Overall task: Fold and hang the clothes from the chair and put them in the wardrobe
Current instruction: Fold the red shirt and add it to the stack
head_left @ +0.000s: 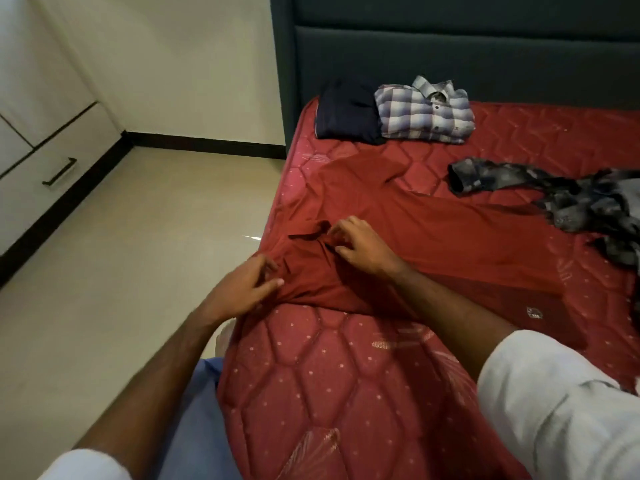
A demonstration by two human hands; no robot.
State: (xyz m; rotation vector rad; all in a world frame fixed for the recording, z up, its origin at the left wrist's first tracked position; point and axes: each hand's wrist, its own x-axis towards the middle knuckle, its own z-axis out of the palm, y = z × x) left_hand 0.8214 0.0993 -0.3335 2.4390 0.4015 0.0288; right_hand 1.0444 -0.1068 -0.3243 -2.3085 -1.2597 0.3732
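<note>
Both your hands — left hand (247, 289), right hand (363, 247) — pinch the red shirt (433, 233) near its collar; soft, light, floppy — take hold at the shoulder seams.

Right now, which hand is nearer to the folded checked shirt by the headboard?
Right. The right hand pinches the red shirt at its collar, closer to the checked shirt. The left hand grips the red shirt's edge nearer the person, farther away.

Home bedroom, mattress (346, 393) (quilted), headboard (450, 46)
</note>
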